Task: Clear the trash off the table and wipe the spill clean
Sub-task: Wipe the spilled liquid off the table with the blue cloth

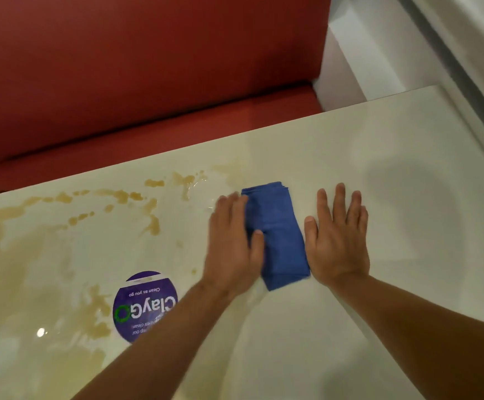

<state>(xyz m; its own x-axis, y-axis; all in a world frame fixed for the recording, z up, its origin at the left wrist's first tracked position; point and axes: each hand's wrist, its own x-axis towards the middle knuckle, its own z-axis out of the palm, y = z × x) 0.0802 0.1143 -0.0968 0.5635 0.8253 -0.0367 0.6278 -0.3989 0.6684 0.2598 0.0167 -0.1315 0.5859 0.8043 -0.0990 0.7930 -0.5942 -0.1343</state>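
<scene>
The left hand [233, 241] is smeared with motion blur, so I can't tell just how its grip lies on the blue cloth [278, 235], and it covers the cloth's left edge. Left of that grip, the forearm hides part of the round purple sticker [142, 306], whose small print is too fine to read. The tan spill [33, 255] and the counter [379, 168] run off the picture's left edge and bottom.

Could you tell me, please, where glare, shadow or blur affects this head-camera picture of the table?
Head view: a small bright glare spot sits on the wet table near the purple sticker; a soft shadow falls right of the right hand; the left hand on the blue cloth looks motion-blurred; the brown spill shows sheen.
</scene>
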